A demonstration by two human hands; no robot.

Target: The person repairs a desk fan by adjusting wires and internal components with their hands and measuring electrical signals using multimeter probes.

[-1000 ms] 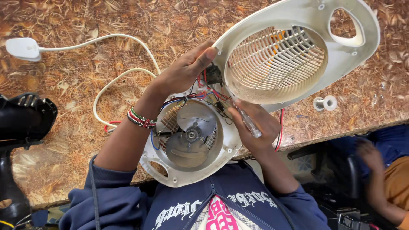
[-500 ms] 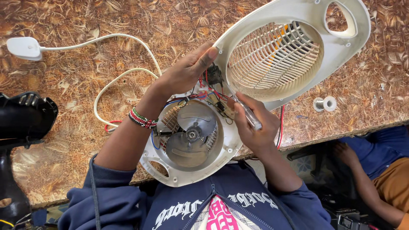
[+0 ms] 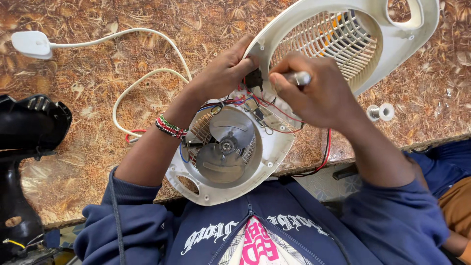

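1. The left hand [image 3: 223,73] is holding the rim of the white grille cover [image 3: 343,44]. Its fingers are closed around the edge, just beside a small black switch [image 3: 253,78], probably to keep the cover from moving.
2. The right hand [image 3: 314,95] is gripping a thin metal tool [image 3: 297,77]. The fingers are wrapped tightly around it, and its tip is hidden behind the hand, so I cannot tell what exactly it is touching. It is pointing toward the switch and the wires.
3. The opened fan heater base [image 3: 230,152] is lying at the near edge of the table [image 3: 73,147], partly over the person's lap, with the metal fan blade [image 3: 226,145] facing up. This position is giving both hands easy access to the inside.
4. The grille cover is standing tilted and open beside the base, and red and black wires [image 3: 274,110] are still joining the two halves, so they cannot lie well apart.
5. The white power cable [image 3: 147,73] is running across the table to a white plug [image 3: 32,44] at the far left.
6. A small spool of solder [image 3: 380,113] is lying near the right hand, within reach.
7. A black device [image 3: 29,127] is standing at the left edge.
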